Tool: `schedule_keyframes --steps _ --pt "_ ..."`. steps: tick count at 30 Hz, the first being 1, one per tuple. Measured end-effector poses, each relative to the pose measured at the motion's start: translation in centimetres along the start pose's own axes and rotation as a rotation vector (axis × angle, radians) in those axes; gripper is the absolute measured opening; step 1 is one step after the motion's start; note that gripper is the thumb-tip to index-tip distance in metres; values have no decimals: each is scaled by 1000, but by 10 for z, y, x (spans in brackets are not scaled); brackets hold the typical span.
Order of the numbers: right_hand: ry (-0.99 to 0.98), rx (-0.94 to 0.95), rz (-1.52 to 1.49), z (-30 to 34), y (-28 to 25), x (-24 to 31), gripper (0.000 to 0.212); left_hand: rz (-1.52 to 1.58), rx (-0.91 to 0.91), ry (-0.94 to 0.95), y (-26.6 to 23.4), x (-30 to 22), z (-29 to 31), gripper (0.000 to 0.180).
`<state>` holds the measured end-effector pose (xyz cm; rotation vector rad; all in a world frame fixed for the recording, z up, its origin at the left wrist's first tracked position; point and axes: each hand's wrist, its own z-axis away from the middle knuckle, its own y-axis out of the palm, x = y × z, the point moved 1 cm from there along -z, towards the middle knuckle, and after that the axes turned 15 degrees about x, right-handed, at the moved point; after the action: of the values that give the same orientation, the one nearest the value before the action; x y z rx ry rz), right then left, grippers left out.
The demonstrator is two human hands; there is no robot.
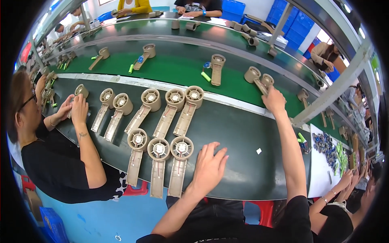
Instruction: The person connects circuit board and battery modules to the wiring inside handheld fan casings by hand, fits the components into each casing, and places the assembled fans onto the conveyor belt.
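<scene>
My right hand (274, 99) reaches out over the green conveyor belt, its fingers closed round the handle of a beige handheld-fan housing (266, 79). A second fan housing (252, 74) sits close against it on the left. Back near the front edge, my left hand (210, 164) lies on the dark worktable (243, 133), palm down, fingers apart, holding nothing. The nearest thing to it is a fan housing (181, 150) with a round fan head and a long open handle with thin wires. Several more such housings stand in two rows to the left.
On the green belt (174, 73), housings lie with green battery cells (206, 76). A small white square (259, 151) is on the table. At right, a white board (322, 182) carries piles of blue parts and green cells. Co-workers sit left and right; a metal post (328, 95) slants upward at right.
</scene>
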<state>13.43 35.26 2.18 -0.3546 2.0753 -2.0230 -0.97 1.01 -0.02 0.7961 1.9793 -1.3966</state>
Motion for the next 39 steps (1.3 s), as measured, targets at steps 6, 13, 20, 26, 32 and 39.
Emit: schedule_keyframes --steps 6,13,20,26,32,39 --pt "-278 -61 -604 27 -6 14 34 63 13 2 -1 -3 -2 24" --pt "-408 -365 -592 160 -41 48 28 32 -43 -56 -4 -8 -2 20" --pt "-381 -31 -554 287 -33 61 34 113 43 -43 5 -27 -18 38" --pt "-127 -132 -669 257 -35 -32 23 -4 12 5 25 -28 -17 63" --pt "305 -311 -170 217 -25 -192 34 194 147 -183 22 -41 -18 64" --pt "186 -294 -442 231 -66 -145 46 232 156 -233 16 -41 -12 61"
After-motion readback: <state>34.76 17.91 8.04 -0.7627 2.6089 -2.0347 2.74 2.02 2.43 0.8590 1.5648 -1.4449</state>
